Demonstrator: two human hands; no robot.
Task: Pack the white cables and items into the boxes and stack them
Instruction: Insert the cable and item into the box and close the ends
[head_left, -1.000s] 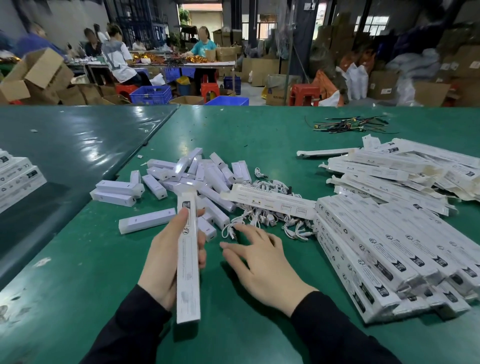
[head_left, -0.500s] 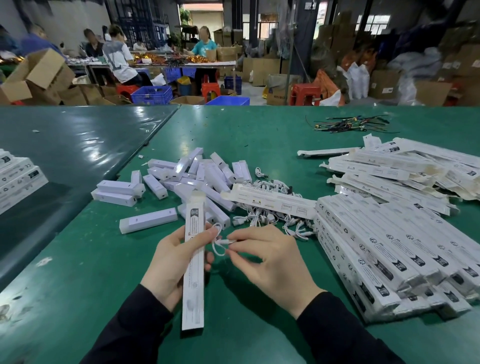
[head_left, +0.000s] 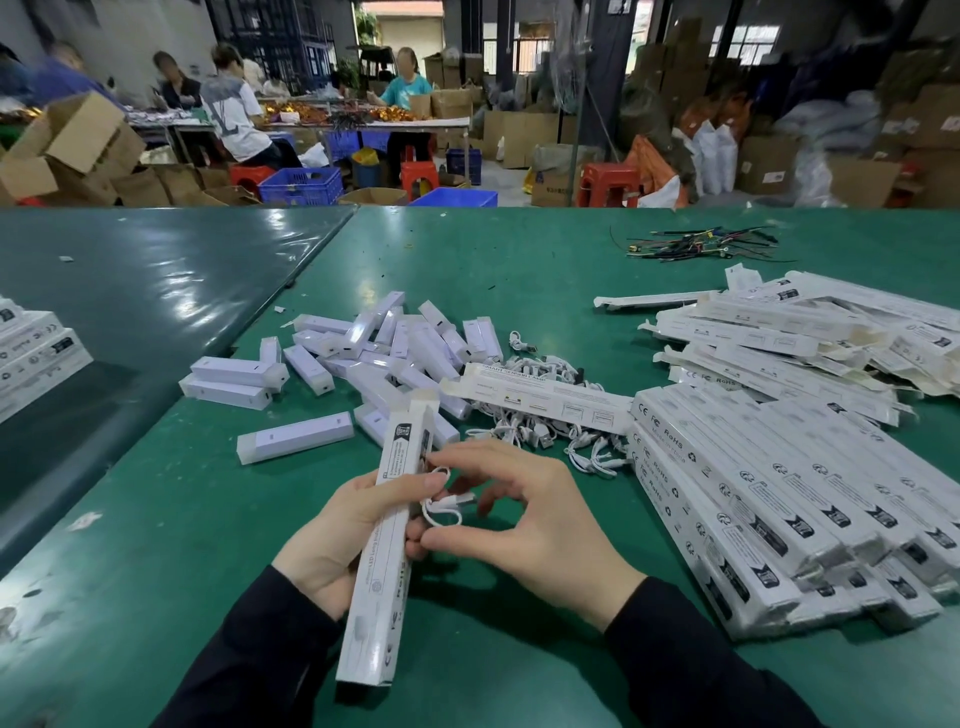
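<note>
My left hand (head_left: 353, 525) grips a long box (head_left: 387, 540), my right hand (head_left: 524, 519) pinches a coiled white cable (head_left: 441, 506) (not yet inside); a stack of boxes (head_left: 769, 499) lies finished, many loose lamps (head_left: 395, 353) and cables (head_left: 540, 426) remain.

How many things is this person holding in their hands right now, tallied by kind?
Long white box, gripped in the left hand: 1
Coiled white cable, pinched by the right hand: 1
Total: 2

Left hand (head_left: 358, 525) grips long box (head_left: 387, 545); right hand (head_left: 540, 525) pinches coiled white cable (head_left: 441, 506) beside it.
</note>
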